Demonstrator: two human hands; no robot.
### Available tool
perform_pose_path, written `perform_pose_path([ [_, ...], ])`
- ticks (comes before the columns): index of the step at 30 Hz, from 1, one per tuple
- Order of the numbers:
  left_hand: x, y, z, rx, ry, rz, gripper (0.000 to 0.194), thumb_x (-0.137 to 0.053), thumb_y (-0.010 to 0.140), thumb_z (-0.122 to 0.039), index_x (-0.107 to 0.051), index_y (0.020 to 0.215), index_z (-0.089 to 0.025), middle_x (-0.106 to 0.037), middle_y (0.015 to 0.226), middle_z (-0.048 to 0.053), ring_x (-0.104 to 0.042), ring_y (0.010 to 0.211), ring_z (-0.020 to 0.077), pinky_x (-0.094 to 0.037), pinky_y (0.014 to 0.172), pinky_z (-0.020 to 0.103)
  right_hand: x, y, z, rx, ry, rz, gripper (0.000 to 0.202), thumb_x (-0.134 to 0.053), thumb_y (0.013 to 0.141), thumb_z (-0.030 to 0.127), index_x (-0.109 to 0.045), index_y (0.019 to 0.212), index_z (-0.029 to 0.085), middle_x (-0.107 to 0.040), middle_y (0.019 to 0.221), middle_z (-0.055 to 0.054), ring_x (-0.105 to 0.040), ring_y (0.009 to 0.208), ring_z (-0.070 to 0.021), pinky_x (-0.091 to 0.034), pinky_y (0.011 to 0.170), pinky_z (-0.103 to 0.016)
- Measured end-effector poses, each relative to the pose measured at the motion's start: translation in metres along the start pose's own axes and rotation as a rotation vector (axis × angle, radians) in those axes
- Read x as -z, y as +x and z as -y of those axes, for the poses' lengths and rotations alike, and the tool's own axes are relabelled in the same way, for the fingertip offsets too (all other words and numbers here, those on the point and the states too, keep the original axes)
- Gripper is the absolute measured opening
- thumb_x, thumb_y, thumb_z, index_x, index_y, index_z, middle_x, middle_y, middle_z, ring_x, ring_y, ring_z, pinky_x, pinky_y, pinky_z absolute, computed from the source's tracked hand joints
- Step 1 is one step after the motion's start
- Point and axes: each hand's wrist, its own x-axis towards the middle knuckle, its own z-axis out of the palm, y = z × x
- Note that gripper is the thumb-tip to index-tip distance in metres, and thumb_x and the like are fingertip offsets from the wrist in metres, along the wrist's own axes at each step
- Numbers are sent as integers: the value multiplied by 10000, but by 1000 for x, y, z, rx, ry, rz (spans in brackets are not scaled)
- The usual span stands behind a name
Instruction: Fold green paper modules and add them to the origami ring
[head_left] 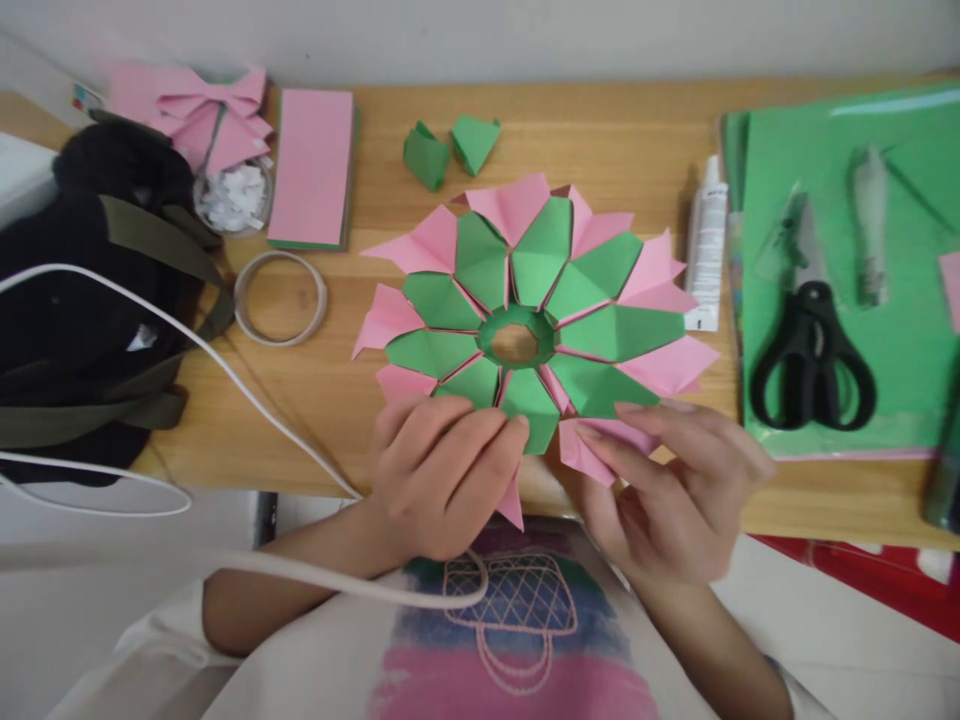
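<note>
A folded paper flower [615, 333] with green inner petals and pink outer tips forms a ring around a hole, through which the wooden table shows. Along its near left edge my left hand [450, 475] is closed, fingers curled over the petals; the thumb is hidden. My right hand [675, 480] pinches a pink paper tip [589, 455] at the near right side, with thumb below and fingers on top. Another pink tip sticks out below my left hand.
Two folded green pieces [426, 157] lie behind the flower. To the left are a tape roll [240, 300], a pink paper stack [311, 165], a bowl of white scraps [234, 197] and a black bag [67, 300]. A glue tube [706, 250] and black scissors [814, 350] lie right.
</note>
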Motion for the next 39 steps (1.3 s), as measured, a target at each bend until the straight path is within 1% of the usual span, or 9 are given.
perform_pose_path([
  [4,-1,0,-1,1,-6,-9,108,-590,886,-140,-678,948,-135,-717,786,30,-601,801,190,-454,727,335,0,0,0,-3,15,-6,170,-659,768,82,-670,918,160,-615,985,-64,-602,868,-182,-518,774,-336],
  [8,-2,0,-1,2,-9,-17,115,-591,885,-142,-682,955,-126,-722,807,36,-591,819,195,-449,740,338,-1,-1,0,-11,0,-8,176,-652,775,101,-665,924,195,-622,977,-49,-598,842,-181,-518,752,-346],
  [13,-3,1,-1,-6,-10,-26,105,-604,880,-143,-685,944,-128,-724,802,32,-586,806,192,-450,730,338,-1,-2,-2,22,9,2,189,-669,749,85,-675,925,154,-622,978,-71,-599,846,-187,-514,753,-343],
  [19,-4,-2,-1,-7,-6,-29,125,-575,898,-155,-686,951,-134,-730,809,29,-593,810,188,-447,737,339,-1,-2,-1,6,-18,4,196,-673,746,95,-669,926,172,-628,963,-56,-602,829,-190,-517,749,-344],
  [28,-4,1,0,-22,14,-28,115,-582,900,-162,-684,950,-140,-730,794,25,-612,790,185,-454,727,338,2,-4,-2,8,-36,35,133,-692,797,178,-681,928,193,-648,976,-48,-587,885,-205,-514,784,-357],
  [35,-4,1,0,-36,35,-18,129,-558,920,-169,-681,954,-153,-737,798,22,-619,786,177,-455,739,332,2,-3,-2,24,-47,42,181,-748,778,187,-685,948,181,-660,977,-52,-584,899,-202,-540,773,-341],
  [39,-5,1,0,-43,32,-21,110,-591,902,-167,-684,952,-138,-731,798,30,-625,793,182,-454,730,335,3,-3,-2,18,-55,52,197,-766,760,164,-689,941,182,-667,973,-51,-590,898,-201,-536,781,-341],
])
